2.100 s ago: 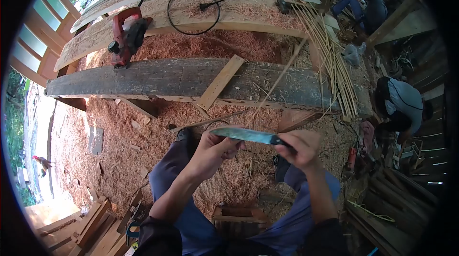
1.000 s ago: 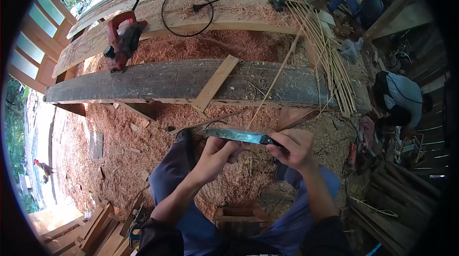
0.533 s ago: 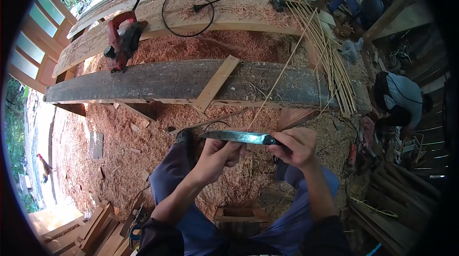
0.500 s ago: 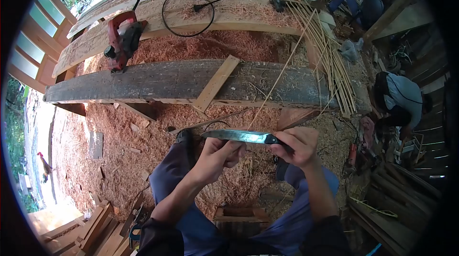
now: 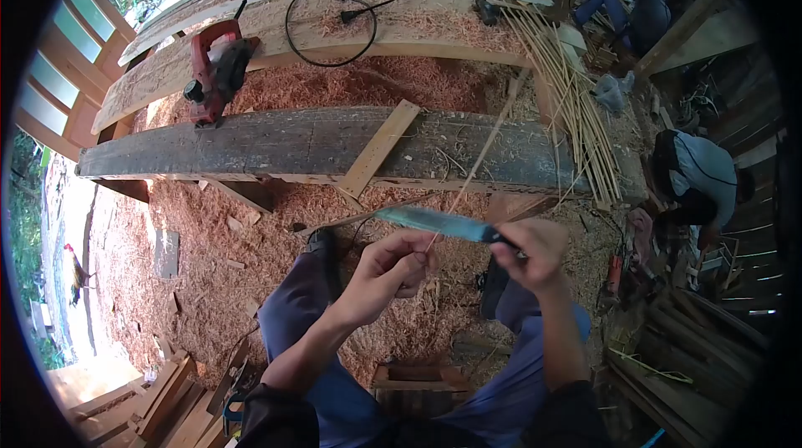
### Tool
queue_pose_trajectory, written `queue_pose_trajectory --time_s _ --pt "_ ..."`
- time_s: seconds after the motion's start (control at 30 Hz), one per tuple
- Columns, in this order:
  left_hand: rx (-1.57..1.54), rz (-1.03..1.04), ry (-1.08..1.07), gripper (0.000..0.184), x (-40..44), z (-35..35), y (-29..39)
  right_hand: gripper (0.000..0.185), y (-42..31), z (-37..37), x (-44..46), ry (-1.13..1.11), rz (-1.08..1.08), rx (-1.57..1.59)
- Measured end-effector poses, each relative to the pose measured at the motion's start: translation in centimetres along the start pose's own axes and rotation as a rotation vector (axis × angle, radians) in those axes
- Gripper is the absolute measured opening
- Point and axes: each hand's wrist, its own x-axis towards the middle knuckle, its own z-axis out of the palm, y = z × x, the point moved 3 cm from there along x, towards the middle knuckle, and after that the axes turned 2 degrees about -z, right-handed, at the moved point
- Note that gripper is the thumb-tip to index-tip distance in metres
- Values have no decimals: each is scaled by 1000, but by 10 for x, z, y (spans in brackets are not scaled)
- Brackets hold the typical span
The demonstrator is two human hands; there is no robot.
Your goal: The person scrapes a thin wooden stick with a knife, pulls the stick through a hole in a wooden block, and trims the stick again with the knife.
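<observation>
Head view: hands apart; left hand (image 5: 388, 275) pinches thin strip (image 5: 486, 151), right hand (image 5: 535, 252) clamped on knife (image 5: 430, 221) handle. Blade points left from right hand, just above left fingers, across strip; contact unclear. Strip runs up from left fingertips over dark plank (image 5: 284, 143). Count: one knife, one held strip, one red planer (image 5: 219, 72). Blade bluish-grey, motion-blurred; handle black; strip pale, narrow.

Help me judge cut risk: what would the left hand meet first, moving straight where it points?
The left hand would probably meet the knife blade first; depth is unclear, so it might pass beneath.
</observation>
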Motion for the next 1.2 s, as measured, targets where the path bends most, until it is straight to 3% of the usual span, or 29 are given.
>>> queue_pose_trajectory --time_s 0.07,0.2,0.57,0.63,0.8,0.93,1.0,1.2 --pt "-8 9 30 33 1 -4 -3 28 -12 10 -4 -146 -31 64" --pt "56 75 25 33 2 -4 0 28 -15 19 -2 -152 -34 62" --pt "120 175 55 26 -1 0 5 29 0 13 -3 6 16 -34" --pt "70 99 91 21 -1 4 10 29 3 10 -6 -6 34 -21" --pt "50 187 54 19 2 -2 -6 29 -17 23 -8 -63 12 49" --pt "100 189 110 19 3 1 2 28 0 16 -4 -8 -18 -51" --pt "107 197 92 17 2 2 2 28 12 3 2 111 73 -136" --pt "148 127 28 15 6 0 -6 29 -11 25 -6 -8 3 -20"
